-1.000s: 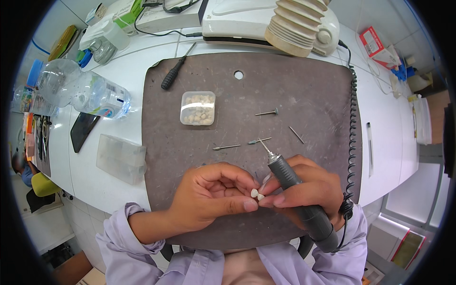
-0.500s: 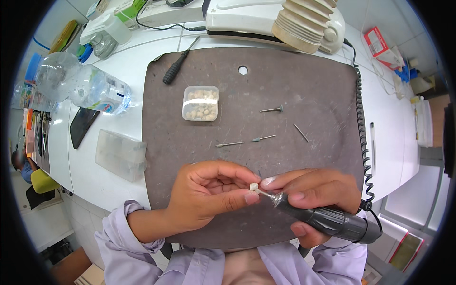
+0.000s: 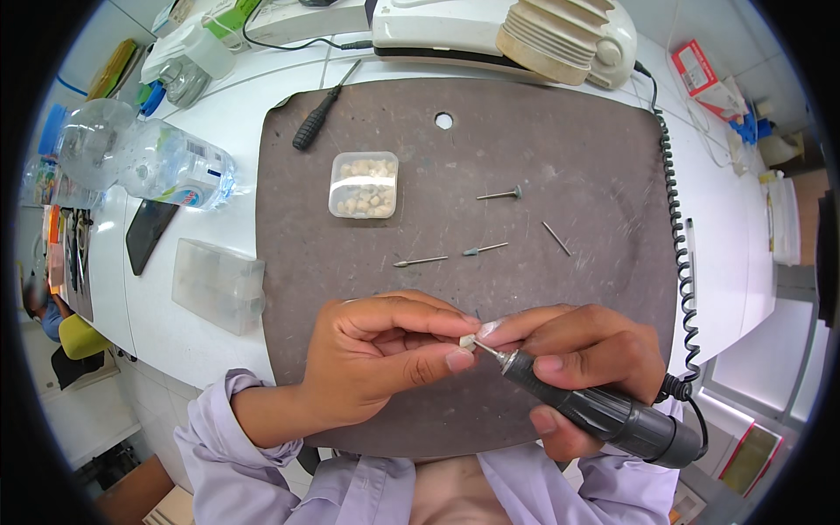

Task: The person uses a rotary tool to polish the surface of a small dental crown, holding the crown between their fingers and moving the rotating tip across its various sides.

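Between the thumb and fingers of my left hand (image 3: 385, 357) is a small off-white dental crown (image 3: 467, 342). My right hand (image 3: 586, 359) wraps round a black rotary handpiece (image 3: 612, 420), tilted with its metal nose toward the crown. The thin bur (image 3: 486, 348) in its nose meets the crown or lies right against it; exact contact is too small to tell. My right forefinger, pale with dust at the tip, reaches close to the crown. Ahead on the brown mat (image 3: 420, 289) lie several loose burs, among them a pointed one (image 3: 421, 261) and a blue-green-tipped one (image 3: 485, 249).
A clear box of tooth-shaped pieces (image 3: 364, 185) and a black-handled screwdriver (image 3: 317, 119) rest on the mat. Leftward are a plastic bottle (image 3: 166, 157), a phone (image 3: 150, 234) and a translucent case (image 3: 219, 284). A coiled cord (image 3: 675, 210) runs down the right; a white machine (image 3: 437, 35) stands behind.
The crown has turned slightly in my left fingers. The handpiece's rear end has dropped a little, and my right hand has shifted slightly. The view has moved a little.
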`<state>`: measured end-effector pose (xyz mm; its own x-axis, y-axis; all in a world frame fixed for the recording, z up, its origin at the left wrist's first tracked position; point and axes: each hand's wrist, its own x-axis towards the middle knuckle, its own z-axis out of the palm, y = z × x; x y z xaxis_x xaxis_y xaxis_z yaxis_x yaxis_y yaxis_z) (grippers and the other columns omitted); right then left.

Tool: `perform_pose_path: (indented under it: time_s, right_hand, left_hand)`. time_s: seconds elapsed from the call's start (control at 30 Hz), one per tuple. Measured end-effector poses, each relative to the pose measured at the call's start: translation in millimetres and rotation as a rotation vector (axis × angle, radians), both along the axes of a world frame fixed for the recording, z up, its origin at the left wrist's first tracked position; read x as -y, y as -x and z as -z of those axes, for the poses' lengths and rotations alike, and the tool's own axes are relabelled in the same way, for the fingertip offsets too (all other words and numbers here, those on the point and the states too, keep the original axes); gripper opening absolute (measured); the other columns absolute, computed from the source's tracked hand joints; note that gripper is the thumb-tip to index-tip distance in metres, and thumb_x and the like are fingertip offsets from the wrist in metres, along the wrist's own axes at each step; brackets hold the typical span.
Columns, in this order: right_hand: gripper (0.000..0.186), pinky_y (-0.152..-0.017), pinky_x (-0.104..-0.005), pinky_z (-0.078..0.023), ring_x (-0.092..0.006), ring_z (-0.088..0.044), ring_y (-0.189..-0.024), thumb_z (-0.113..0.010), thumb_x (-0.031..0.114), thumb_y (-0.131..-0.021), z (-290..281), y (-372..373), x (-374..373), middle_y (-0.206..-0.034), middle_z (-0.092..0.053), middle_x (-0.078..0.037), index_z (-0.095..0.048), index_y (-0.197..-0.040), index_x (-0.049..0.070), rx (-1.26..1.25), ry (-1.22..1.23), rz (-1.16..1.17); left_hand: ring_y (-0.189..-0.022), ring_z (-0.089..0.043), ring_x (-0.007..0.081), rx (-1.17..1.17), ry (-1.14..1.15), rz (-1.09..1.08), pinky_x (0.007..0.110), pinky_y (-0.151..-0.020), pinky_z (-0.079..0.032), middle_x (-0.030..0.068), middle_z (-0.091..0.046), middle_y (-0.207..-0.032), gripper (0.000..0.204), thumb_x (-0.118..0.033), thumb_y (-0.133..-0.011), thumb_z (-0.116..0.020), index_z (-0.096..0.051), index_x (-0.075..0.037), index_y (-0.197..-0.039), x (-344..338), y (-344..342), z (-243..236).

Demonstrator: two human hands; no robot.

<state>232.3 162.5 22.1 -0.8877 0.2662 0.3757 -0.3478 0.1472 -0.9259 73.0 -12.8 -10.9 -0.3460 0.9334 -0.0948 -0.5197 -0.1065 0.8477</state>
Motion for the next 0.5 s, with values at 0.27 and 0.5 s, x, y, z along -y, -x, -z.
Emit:
perform_pose_path:
  time_s: [0.27, 0.5]
  right_hand:
    - [0.029, -0.09, -0.048, -0.062, -0.0445, -0.07, -0.11, -0.076, -0.005, -0.079, 0.2, -1.4, 2.2, -0.102, -0.064, -0.021, -0.061, -0.104, -0.004, 0.006, -0.001, 0.006]
    - [0.03, -0.09, -0.0474, -0.062, -0.0442, -0.07, -0.11, -0.076, -0.006, -0.079, -0.4, -2.0, 0.0, -0.102, -0.064, -0.02, -0.06, -0.105, -0.003, 0.016, -0.024, -0.02]
  left_hand:
    - [-0.11, -0.069, 0.0218, 0.018, -0.025, 0.003, 0.03, -0.096, -0.059, 0.019, -0.068, -0.118, 0.027, 0.012, -0.089, -0.071, -0.069, 0.008, -0.115, -2.1, -0.2, -0.6]
    - [-0.11, -0.069, 0.0221, 0.007, -0.026, 0.003, 0.031, -0.097, -0.058, 0.0193, -0.068, -0.118, 0.027, 0.013, -0.088, -0.071, -0.069, 0.009, -0.115, -1.8, 0.3, -2.0]
